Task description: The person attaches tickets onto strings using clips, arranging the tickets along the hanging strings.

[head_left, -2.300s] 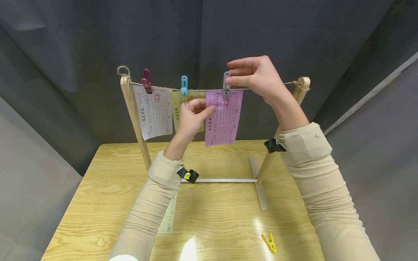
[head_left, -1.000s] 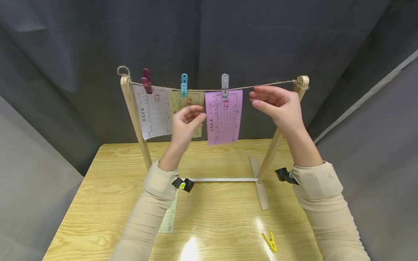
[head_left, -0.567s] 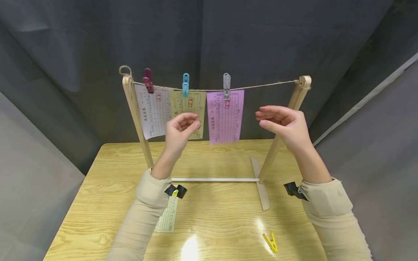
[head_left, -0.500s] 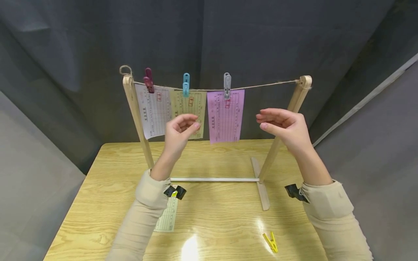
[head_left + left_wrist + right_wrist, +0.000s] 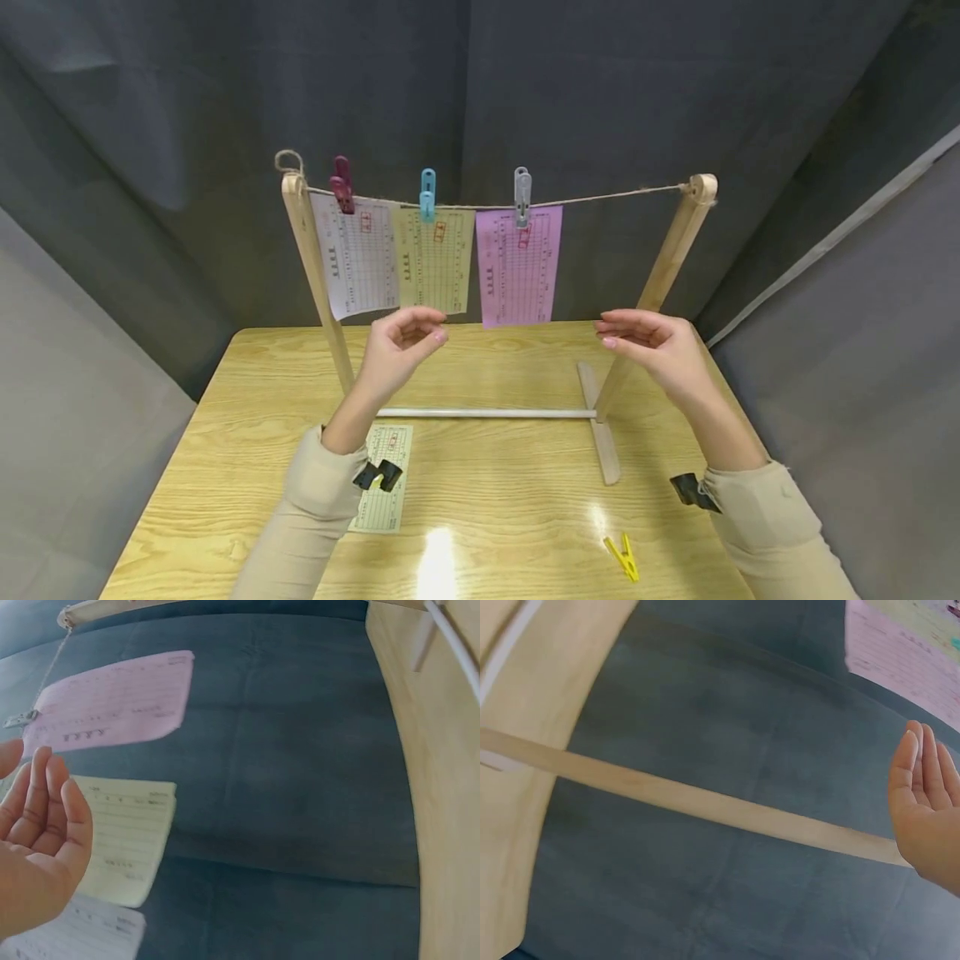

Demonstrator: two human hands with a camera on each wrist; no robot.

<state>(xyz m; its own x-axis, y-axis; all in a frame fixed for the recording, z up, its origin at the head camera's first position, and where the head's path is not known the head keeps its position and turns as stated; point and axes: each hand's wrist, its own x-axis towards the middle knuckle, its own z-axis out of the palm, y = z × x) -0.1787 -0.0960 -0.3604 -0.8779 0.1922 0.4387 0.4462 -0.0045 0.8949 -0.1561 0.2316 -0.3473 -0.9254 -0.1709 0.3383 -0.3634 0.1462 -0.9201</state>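
Note:
My left hand [image 5: 397,350] hovers below the yellow slip [image 5: 435,262], fingers loosely bent and holding nothing. My right hand [image 5: 660,350] is in the air in front of the right post, also holding nothing. Three printed slips hang from a twine line [image 5: 600,198]. A maroon clothespin [image 5: 342,187] pins the white slip [image 5: 356,258], a blue clothespin [image 5: 427,196] the yellow one, and a grey clothespin [image 5: 522,198] the pink slip [image 5: 517,275]. A pale green slip [image 5: 386,500] lies on the table, partly hidden by my left wrist. A yellow clothespin [image 5: 622,557] lies at the front right.
The twine runs between a left wooden post [image 5: 311,258] and a right wooden post [image 5: 675,250]. A white rod [image 5: 487,413] joins them low down, with a wooden foot [image 5: 600,425] at the right. Dark curtains [image 5: 465,83] hang behind the wooden table [image 5: 487,492].
My right hand has let go of the grey clothespin and my left hand of the pink slip. Both hands have moved apart and down, away from the line. The clothespin stays on the pink slip.

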